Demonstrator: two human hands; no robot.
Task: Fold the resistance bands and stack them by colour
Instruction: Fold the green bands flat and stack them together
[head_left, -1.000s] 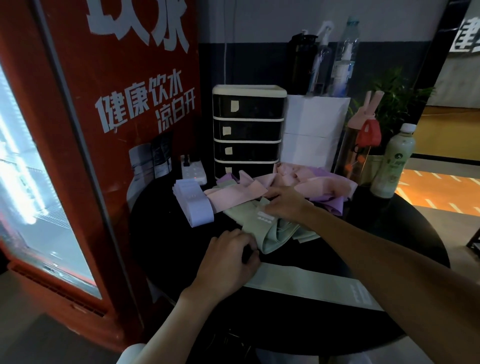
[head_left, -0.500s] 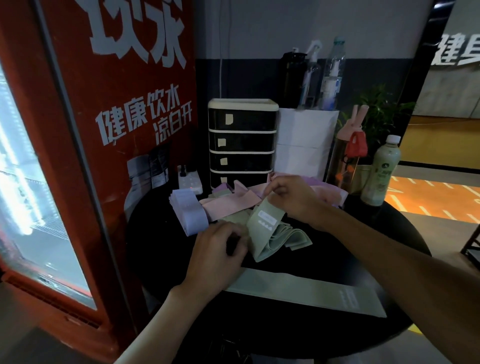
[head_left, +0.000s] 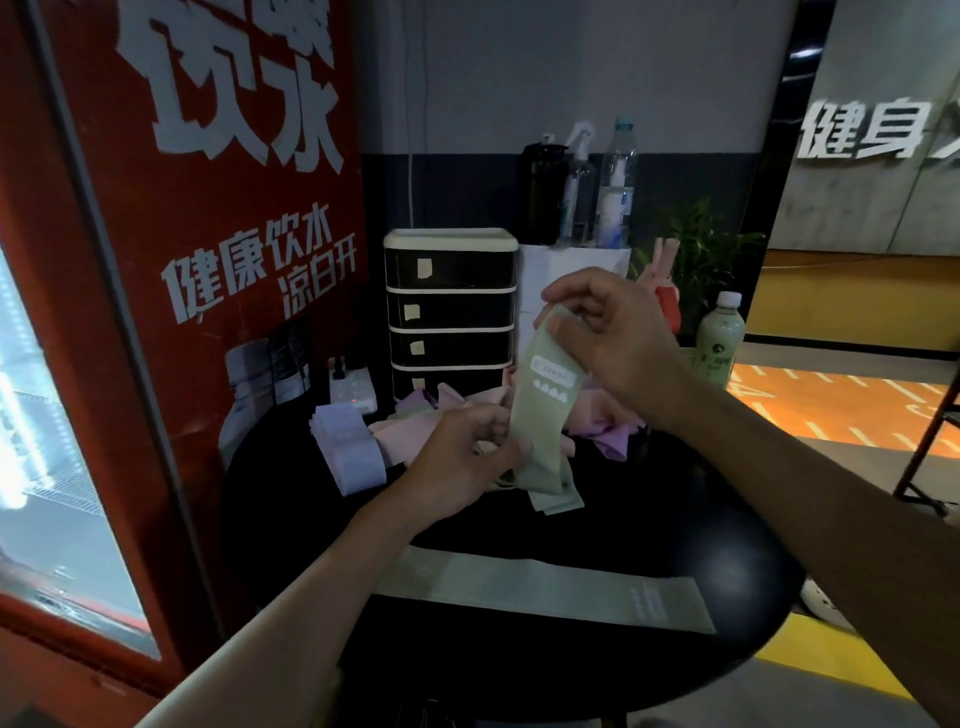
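Above the middle of the black tabletop (head_left: 675, 525), the right hand (head_left: 615, 332) has its grip pinched on the top end of a hanging green band (head_left: 543, 415). The left hand (head_left: 465, 460) grips it lower down. A flat green band (head_left: 545, 587) lies at 6 o'clock, folded lilac bands (head_left: 348, 452) at 10, and a pink and purple heap (head_left: 605, 423) at 12.

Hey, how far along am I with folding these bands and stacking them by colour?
Early. Done: one folded lavender stack at the left of the table. In hand: a green band, its top pinched by your right hand, your left hand holding it lower down. Left: the flat green band at the near edge, loose green ones under your hands, and the pink and purple heap behind.
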